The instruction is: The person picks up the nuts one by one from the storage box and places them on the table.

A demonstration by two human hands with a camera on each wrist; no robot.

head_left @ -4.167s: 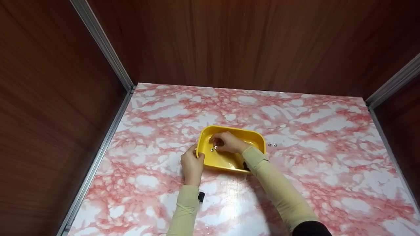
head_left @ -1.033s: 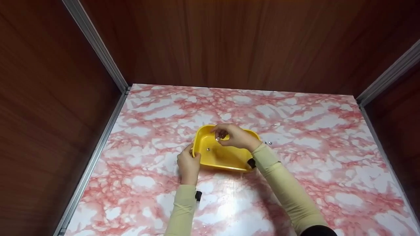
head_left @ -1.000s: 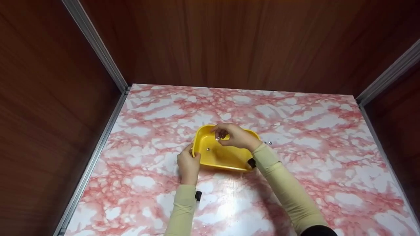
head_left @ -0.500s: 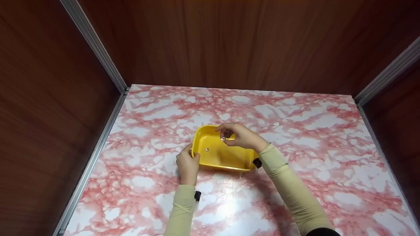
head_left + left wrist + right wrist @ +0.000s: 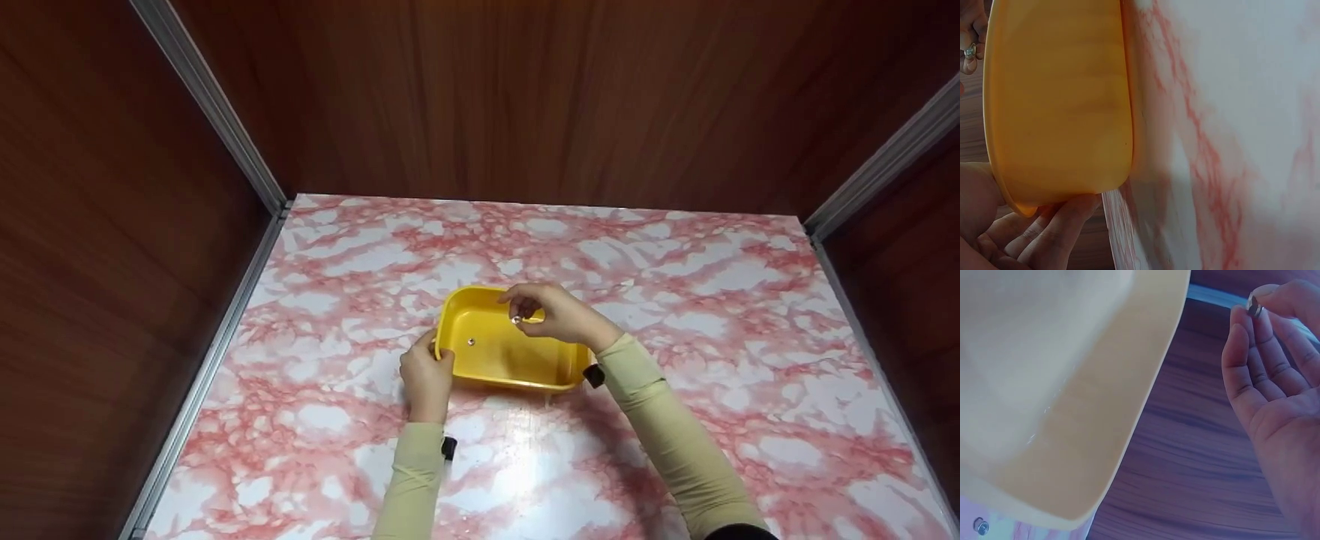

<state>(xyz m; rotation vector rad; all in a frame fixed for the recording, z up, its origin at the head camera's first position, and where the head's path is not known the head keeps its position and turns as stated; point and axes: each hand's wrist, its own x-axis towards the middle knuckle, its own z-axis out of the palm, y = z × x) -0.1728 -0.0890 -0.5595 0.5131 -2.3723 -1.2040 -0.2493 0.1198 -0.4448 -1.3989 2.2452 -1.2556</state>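
My left hand (image 5: 427,379) grips the left end of a yellow plastic tray (image 5: 491,365), thumb over the rim and fingers outside, as the left wrist view also shows. Above the tray's middle, my right hand (image 5: 561,313) pinches a small shiny metal nut (image 5: 1253,308) between thumb and fingertips. Its other fingers curl loosely, holding nothing else. A second nut (image 5: 471,342) lies on the tray floor, towards the left end. One more nut (image 5: 981,526) shows on the table beside the tray in the right wrist view; in the head view the right arm hides that spot.
The tray stands on a red-and-white marbled tabletop (image 5: 360,315). Dark wood-grain panels (image 5: 525,105) rise at the back and both sides, with metal rails (image 5: 217,112) along the corners. A black wrist camera (image 5: 594,376) overlaps the tray's right front corner.
My right hand was low in the tray by two nuts; it has lifted one and drifted right. Two nuts on the table became hidden behind the arm. My left hand keeps its grip.
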